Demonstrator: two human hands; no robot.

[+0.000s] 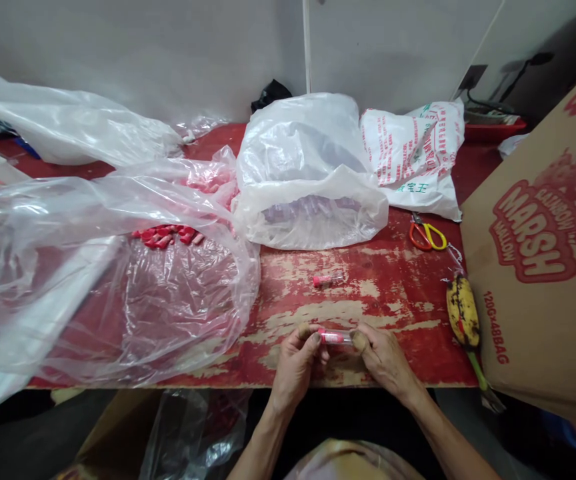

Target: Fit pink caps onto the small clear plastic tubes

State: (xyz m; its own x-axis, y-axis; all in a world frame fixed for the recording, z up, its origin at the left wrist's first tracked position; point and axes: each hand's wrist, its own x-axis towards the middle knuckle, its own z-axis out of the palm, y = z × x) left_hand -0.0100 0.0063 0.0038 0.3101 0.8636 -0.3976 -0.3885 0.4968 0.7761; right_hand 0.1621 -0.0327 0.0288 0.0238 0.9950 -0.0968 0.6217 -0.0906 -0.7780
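Between both hands, just above the front of the worn red table [393,267], is a small clear tube with a pink cap [335,337]. My left hand [298,357] pinches its capped end between thumb and fingers. At the clear end, my right hand [381,353] is closed on the same tube, which lies nearly level. A similar pink-capped tube [327,280] rests on the table farther back. Left of my hands, a large clear plastic bag [183,313] is spread out, with several small pink-red pieces [168,235] at its mouth.
A translucent white bag [298,140] holding purplish contents stands behind the tubes. Beside it lie a printed white sack [413,153] and red-and-yellow-handled scissors [428,235]. A banana [463,312] lies against a big cardboard box [543,267] at right. White plastic sheeting [83,120] covers the back left.
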